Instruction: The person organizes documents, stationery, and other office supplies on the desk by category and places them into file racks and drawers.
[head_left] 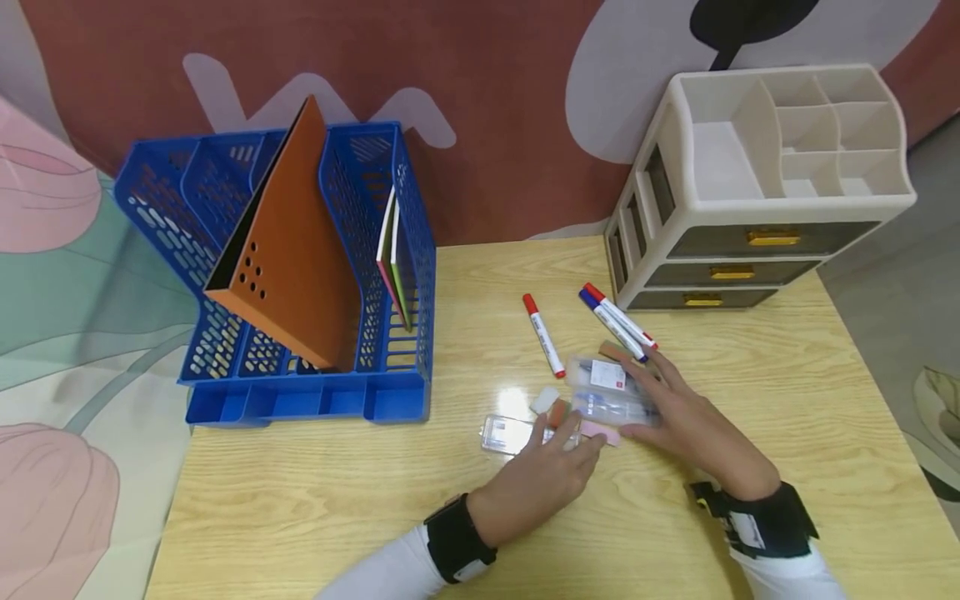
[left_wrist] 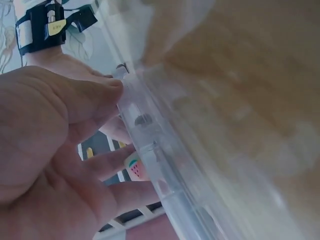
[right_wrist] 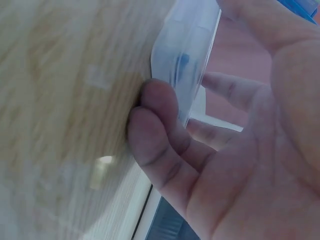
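Observation:
My left hand (head_left: 536,483) lies over a small clear plastic case (head_left: 506,435), thumb at its right end and fingers reaching across its top. A white eraser (head_left: 546,400), an orange-brown block (head_left: 558,412) and a pink bar (head_left: 600,432) lie by those fingertips. In the left wrist view, a watermelon-patterned eraser (left_wrist: 136,167) shows behind the clear case (left_wrist: 155,145). My right hand (head_left: 686,417) grips the right end of a translucent pen case (head_left: 611,408) with a white label; its contents look blue. The right wrist view shows fingers (right_wrist: 160,100) against the pen case (right_wrist: 182,60) at table level.
Red markers (head_left: 543,336) and a blue marker (head_left: 611,321) lie beyond the cases, near a tan piece (head_left: 613,350). A white drawer organizer (head_left: 802,204) stands back right. Back left, a blue rack (head_left: 307,398) holds an orange folder (head_left: 300,267) and thin booklets (head_left: 392,258).

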